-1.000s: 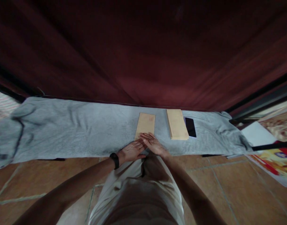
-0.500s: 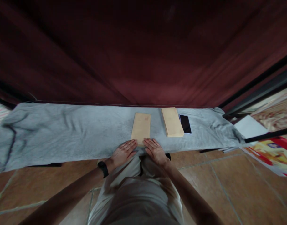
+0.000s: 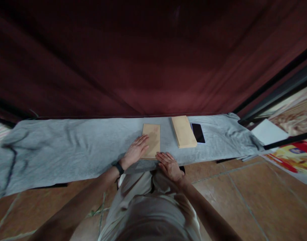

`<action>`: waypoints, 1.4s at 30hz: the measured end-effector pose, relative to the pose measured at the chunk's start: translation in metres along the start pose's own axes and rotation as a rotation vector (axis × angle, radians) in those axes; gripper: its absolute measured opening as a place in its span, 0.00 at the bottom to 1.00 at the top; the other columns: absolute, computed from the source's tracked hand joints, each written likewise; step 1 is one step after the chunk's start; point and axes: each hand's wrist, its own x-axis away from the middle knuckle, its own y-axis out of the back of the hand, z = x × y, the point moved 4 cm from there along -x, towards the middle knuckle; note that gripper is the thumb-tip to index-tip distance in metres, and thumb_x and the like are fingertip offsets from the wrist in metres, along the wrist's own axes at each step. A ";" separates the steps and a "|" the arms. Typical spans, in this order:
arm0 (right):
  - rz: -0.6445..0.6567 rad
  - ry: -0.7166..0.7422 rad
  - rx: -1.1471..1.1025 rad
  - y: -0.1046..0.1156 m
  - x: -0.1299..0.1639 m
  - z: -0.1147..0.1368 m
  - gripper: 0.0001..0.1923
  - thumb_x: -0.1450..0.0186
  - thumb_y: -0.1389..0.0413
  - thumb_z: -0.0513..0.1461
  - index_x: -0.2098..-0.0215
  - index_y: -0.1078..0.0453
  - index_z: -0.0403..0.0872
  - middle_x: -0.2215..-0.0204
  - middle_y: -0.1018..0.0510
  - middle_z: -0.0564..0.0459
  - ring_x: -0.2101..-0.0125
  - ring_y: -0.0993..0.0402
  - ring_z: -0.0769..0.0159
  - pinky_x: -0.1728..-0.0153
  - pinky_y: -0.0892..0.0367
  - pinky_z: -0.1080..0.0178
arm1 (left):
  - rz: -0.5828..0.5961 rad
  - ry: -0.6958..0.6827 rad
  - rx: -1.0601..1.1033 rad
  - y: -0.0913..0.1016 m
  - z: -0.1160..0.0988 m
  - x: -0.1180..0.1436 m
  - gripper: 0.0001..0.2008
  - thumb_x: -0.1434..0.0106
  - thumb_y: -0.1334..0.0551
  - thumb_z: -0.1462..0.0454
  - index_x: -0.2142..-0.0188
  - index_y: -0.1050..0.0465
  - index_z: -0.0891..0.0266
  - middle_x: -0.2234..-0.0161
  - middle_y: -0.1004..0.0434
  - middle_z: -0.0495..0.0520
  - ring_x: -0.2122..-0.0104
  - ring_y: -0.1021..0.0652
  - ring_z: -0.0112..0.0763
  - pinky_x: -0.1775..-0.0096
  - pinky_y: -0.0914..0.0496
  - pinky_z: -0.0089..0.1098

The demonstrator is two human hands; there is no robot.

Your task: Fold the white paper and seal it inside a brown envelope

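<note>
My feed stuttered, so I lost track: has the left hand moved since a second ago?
Yes. The left hand has slid forward up the left side of the envelope, away from the grey cloth's near edge, where the right hand rests.

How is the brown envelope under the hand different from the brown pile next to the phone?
The single envelope looks thin and flat; the pile is thicker, with stacked edges showing. The left hand lies on the envelope; nothing touches the pile. The envelope sits nearer the person; the pile lies beside the phone. Both are tan and rest on the grey cloth.
</note>
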 end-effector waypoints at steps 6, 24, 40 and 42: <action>0.002 -0.014 -0.007 0.001 -0.001 0.001 0.25 0.23 0.55 0.42 0.29 0.41 0.53 0.32 0.34 0.51 0.34 0.36 0.57 0.30 0.45 0.44 | 0.073 0.012 -0.087 -0.037 0.024 -0.070 0.31 0.24 0.54 0.53 0.28 0.47 0.65 0.28 0.44 0.62 0.28 0.44 0.41 0.31 0.46 0.46; -0.070 0.001 0.016 -0.002 -0.001 0.002 0.23 0.24 0.51 0.38 0.32 0.37 0.50 0.35 0.30 0.48 0.36 0.33 0.57 0.31 0.44 0.46 | 0.240 -0.180 -0.112 -0.048 0.003 -0.029 0.27 0.23 0.55 0.55 0.28 0.46 0.54 0.27 0.47 0.50 0.27 0.48 0.35 0.29 0.55 0.44; -0.095 0.004 0.070 -0.006 0.002 0.000 0.23 0.24 0.53 0.39 0.32 0.37 0.50 0.36 0.28 0.49 0.36 0.34 0.58 0.32 0.45 0.47 | 0.244 -0.229 0.008 -0.034 -0.038 0.043 0.28 0.24 0.48 0.55 0.29 0.46 0.58 0.28 0.45 0.56 0.28 0.46 0.36 0.29 0.53 0.42; -0.098 0.002 0.077 -0.005 0.002 0.001 0.23 0.24 0.53 0.40 0.32 0.37 0.50 0.36 0.28 0.48 0.36 0.33 0.58 0.32 0.45 0.47 | 0.244 -0.195 0.009 -0.037 -0.040 0.048 0.28 0.24 0.47 0.56 0.28 0.46 0.58 0.28 0.44 0.56 0.28 0.45 0.35 0.29 0.52 0.41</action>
